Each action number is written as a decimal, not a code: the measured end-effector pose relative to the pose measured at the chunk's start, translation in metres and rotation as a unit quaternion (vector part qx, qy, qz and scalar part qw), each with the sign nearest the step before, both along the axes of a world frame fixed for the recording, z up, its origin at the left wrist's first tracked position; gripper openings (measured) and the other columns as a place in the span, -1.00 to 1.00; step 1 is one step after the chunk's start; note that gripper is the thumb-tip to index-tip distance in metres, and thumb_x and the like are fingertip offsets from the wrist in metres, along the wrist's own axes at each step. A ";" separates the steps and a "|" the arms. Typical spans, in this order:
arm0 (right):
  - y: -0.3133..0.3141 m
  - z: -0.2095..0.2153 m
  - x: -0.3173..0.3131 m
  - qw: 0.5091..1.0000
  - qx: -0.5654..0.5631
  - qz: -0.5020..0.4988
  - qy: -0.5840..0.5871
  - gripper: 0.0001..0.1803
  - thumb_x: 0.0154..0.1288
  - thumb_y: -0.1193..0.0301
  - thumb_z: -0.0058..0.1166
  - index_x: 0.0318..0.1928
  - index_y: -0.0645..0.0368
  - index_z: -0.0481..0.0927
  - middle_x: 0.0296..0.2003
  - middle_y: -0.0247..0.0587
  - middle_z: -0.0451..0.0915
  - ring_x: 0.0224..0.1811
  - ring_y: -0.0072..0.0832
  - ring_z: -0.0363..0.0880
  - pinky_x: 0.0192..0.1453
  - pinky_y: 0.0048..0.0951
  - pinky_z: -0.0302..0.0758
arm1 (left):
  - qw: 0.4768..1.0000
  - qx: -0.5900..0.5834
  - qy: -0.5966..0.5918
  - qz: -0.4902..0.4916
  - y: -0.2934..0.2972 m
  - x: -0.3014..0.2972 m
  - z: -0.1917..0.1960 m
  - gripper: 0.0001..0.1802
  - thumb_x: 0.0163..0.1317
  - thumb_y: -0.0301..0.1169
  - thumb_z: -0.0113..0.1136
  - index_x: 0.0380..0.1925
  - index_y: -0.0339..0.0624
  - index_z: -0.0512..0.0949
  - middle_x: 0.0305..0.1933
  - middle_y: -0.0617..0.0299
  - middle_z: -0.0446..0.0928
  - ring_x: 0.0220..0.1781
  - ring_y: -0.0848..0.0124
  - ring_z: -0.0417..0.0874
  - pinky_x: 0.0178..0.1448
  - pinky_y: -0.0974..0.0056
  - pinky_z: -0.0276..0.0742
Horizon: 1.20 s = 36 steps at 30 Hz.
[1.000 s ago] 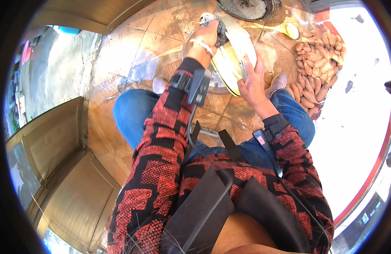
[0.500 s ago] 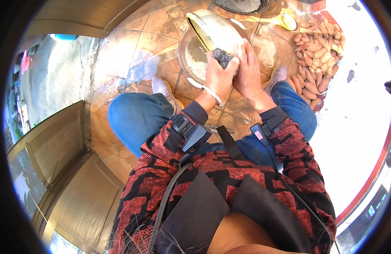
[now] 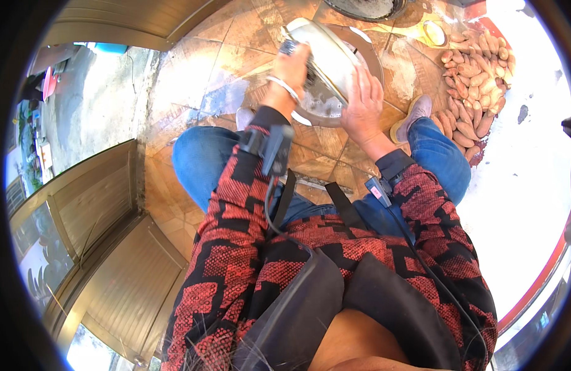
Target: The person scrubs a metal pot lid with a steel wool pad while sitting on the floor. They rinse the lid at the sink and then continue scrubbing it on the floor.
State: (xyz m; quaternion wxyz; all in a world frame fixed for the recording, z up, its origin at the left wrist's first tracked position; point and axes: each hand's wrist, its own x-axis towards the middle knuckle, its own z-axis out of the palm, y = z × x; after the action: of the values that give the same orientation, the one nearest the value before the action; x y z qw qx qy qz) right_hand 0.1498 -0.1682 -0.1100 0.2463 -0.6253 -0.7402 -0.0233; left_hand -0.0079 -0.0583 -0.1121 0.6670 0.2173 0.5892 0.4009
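Observation:
My left hand [image 3: 290, 73] is closed around a dark grey mesh scourer [image 3: 288, 47]. It is at the left side of a shiny metal vessel [image 3: 332, 54], by the rim. The vessel is tilted on its side, its open mouth facing left, its inside mostly hidden. My right hand [image 3: 363, 105] grips the vessel's near right part, fingers spread over the outer wall and thumb out of sight. Beneath it sits a round metal basin [image 3: 374, 63] with cloudy, foamy water in it.
A heap of sweet potatoes [image 3: 474, 83] lies at the right. Behind the basin are a dark round pan [image 3: 366, 8] and a yellow ladle-like scoop [image 3: 432, 33]. Wet brown tiles [image 3: 202, 74] surround my shoes. Metal door panels [image 3: 94, 201] stand at the left.
My left hand has moved left and away from me with the scourer, from near my right hand to the vessel's rim. The vessel stays in my right hand. The view has shifted slightly.

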 end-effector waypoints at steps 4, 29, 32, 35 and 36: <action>-0.010 -0.014 0.009 0.999 0.032 -0.005 0.017 -0.32 0.09 0.57 0.03 0.32 0.28 0.36 0.34 0.01 0.33 0.41 -0.07 0.27 0.44 0.03 0.20 | 0.981 0.145 0.127 0.034 -0.055 0.036 0.003 -0.66 0.27 -0.29 0.23 -0.25 -0.46 0.55 -0.29 -0.02 0.66 -0.21 0.24 0.70 -0.09 0.13 0.57; -0.005 0.006 0.047 0.983 -0.115 -0.053 0.136 0.03 -0.02 0.42 0.29 0.45 0.36 0.04 0.27 0.32 0.27 0.33 0.16 0.23 0.44 0.00 0.21 | 0.978 0.091 -0.185 0.012 -0.014 0.059 -0.008 -0.71 0.31 -0.29 0.26 -0.14 -0.31 0.59 -0.30 0.19 0.66 -0.38 0.39 0.68 -0.27 0.24 0.65; 0.017 0.011 0.053 0.975 -0.136 -0.047 0.166 0.05 -0.05 0.46 0.28 0.47 0.29 0.04 0.23 0.31 0.32 0.29 0.19 0.28 0.42 -0.04 0.25 | 0.972 0.157 -0.148 -0.096 -0.040 0.073 -0.001 -0.68 0.33 -0.27 0.26 -0.07 -0.28 0.59 -0.24 0.25 0.65 -0.28 0.51 0.63 -0.13 0.31 0.61; 0.030 0.008 0.058 0.974 -0.153 -0.036 0.163 0.06 -0.07 0.49 0.28 0.48 0.26 0.04 0.23 0.31 0.32 0.29 0.19 0.30 0.42 -0.06 0.27 | 0.979 0.127 -0.117 -0.111 -0.039 0.060 -0.007 -0.64 0.33 -0.21 0.29 -0.06 -0.28 0.59 -0.21 0.24 0.65 -0.25 0.51 0.64 -0.14 0.33 0.60; 0.031 0.007 0.062 0.962 -0.163 -0.026 0.219 -0.03 0.00 0.52 0.20 0.47 0.25 0.08 0.25 0.28 0.33 0.32 0.17 0.30 0.44 -0.08 0.27 | 0.985 0.110 -0.110 -0.081 -0.035 0.051 -0.015 -0.64 0.33 -0.21 0.28 -0.06 -0.28 0.60 -0.21 0.24 0.66 -0.25 0.51 0.64 -0.15 0.33 0.59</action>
State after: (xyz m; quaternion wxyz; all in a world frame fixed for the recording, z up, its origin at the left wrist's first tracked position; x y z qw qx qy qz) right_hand 0.2116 -0.1376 -0.1030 0.2970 -0.6655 -0.6455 0.2287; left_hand 0.0434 -0.0932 -0.1268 0.7297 0.2910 0.4452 0.4297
